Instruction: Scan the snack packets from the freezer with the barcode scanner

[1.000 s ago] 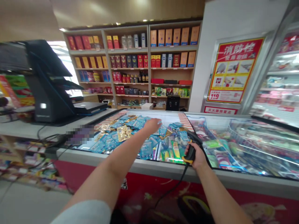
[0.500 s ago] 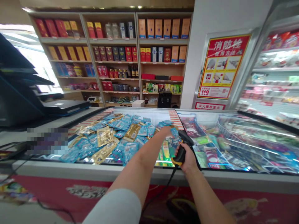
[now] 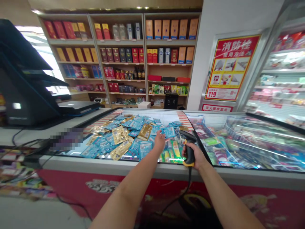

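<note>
My left hand [image 3: 160, 140] is over the heap of packets, fingers loosely apart and partly turned away from view. A small blue packet [image 3: 169, 131] is just beyond its fingertips; I cannot tell whether they touch. My right hand [image 3: 196, 155] is wrapped round the handle of a black and yellow barcode scanner [image 3: 190, 154], whose head points up and left. Its cable hangs down over the front edge. Many blue packets [image 3: 145, 149] and gold packets [image 3: 119, 135] are heaped on the glass top of a chest freezer [image 3: 133, 165], left of the scanner.
Green and yellow wrapped goods [image 3: 175, 149] show through the glass beneath my hands. Further right, the freezer holds wire baskets [image 3: 234, 128] of wrapped goods. A black checkout machine [image 3: 26, 92] stands at the left. Shelves of boxes [image 3: 124, 55] line the back wall.
My left hand has drawn back left and towards me, away from the scanner. My right hand still grips the scanner. The view has turned slightly left.
</note>
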The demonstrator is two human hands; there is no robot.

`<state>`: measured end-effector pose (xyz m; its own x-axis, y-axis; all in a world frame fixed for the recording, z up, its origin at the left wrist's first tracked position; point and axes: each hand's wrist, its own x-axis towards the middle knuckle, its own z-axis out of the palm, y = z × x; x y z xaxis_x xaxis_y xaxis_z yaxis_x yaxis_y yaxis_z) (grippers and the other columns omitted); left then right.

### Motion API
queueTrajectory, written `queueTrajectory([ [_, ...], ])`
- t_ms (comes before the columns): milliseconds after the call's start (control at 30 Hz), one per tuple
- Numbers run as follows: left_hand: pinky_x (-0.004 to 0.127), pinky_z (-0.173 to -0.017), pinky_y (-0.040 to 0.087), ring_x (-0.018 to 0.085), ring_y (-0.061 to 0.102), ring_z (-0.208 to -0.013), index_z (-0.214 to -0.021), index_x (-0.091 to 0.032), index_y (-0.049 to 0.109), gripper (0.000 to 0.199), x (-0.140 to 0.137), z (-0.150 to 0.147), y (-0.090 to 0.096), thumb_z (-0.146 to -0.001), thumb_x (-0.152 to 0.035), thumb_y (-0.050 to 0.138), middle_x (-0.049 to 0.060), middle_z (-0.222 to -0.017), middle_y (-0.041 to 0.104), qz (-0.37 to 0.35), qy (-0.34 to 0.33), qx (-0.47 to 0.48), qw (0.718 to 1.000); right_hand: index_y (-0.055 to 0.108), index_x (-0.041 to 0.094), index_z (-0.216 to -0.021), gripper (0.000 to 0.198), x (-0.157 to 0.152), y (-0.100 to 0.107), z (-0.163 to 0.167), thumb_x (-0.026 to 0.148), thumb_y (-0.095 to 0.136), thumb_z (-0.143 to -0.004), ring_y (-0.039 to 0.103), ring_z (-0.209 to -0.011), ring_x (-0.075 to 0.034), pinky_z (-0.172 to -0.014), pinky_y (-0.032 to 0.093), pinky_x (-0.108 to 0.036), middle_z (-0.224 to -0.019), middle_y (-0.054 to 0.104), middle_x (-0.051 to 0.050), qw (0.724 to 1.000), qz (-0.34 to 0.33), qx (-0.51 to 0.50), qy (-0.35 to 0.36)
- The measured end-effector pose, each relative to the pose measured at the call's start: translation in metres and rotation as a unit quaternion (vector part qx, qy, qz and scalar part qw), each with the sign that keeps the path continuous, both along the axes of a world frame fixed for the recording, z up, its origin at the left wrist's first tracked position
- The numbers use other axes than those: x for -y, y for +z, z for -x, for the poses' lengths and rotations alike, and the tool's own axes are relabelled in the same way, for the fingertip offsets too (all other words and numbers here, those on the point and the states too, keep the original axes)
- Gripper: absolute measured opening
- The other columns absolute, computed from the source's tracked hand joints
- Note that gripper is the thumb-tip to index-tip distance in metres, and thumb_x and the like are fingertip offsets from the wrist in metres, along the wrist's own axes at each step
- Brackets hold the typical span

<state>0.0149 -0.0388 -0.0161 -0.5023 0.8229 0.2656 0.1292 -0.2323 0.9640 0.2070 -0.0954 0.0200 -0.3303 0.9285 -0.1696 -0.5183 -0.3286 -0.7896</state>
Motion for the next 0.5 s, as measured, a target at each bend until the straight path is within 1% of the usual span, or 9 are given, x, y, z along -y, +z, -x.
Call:
queueTrajectory([
  [133, 0.035, -0.084, 0.05, 0.017, 0.059, -0.086, -0.117, -0.017, 0.053, 0.036, -0.0005, -0.0015, 0.0019, -0.083, -0.028, 0.055, 0.006, -0.092, 0.061, 0.02, -0.004, -0.011, 1.0, 0.056, 0.016, -0.073, 0.006, 0.0011, -0.0008, 0.0007, 0.021, 0.059, -0.073, 0.055, -0.045, -0.012, -0.046, 0.048, -0.024, -0.053, 0.058, 0.001, 1.0, 0.0, 0.01, 0.002],
  [233, 0.035, -0.085, 0.051, 0.017, 0.059, -0.088, -0.119, -0.016, 0.053, 0.038, 0.0, -0.0047, 0.0043, -0.083, -0.029, 0.055, 0.008, -0.095, 0.062, 0.024, -0.007, 0.003, 1.0, 0.057, 0.016, -0.074, 0.006, -0.0013, -0.0038, -0.0008, 0.022, 0.059, -0.073, 0.055, -0.046, -0.011, -0.047, 0.049, -0.024, -0.053, 0.057, 0.001, 1.0, -0.003, 0.003, -0.015],
  [333, 0.035, -0.084, 0.051, 0.018, 0.059, -0.09, -0.121, -0.016, 0.052, 0.038, 0.0016, -0.0066, 0.0059, -0.084, -0.028, 0.053, 0.009, -0.1, 0.062, 0.025, -0.013, 0.01, 1.0, 0.057, 0.016, -0.074, 0.009, -0.003, -0.0056, -0.0021, 0.023, 0.061, -0.072, 0.054, -0.047, -0.012, -0.047, 0.049, -0.024, -0.054, 0.057, 0.001, 1.0, -0.009, 0.007, -0.014],
  [500, 0.038, -0.09, 0.048, 0.02, 0.058, -0.098, -0.121, -0.016, 0.052, 0.038, 0.0042, -0.005, 0.0066, -0.085, -0.027, 0.052, 0.011, -0.104, 0.062, 0.026, -0.01, -0.027, 0.999, 0.056, 0.016, -0.074, 0.01, -0.0029, -0.0066, -0.0044, 0.024, 0.062, -0.071, 0.055, -0.048, -0.012, -0.047, 0.049, -0.025, -0.055, 0.056, 0.001, 1.0, -0.016, 0.006, -0.005],
])
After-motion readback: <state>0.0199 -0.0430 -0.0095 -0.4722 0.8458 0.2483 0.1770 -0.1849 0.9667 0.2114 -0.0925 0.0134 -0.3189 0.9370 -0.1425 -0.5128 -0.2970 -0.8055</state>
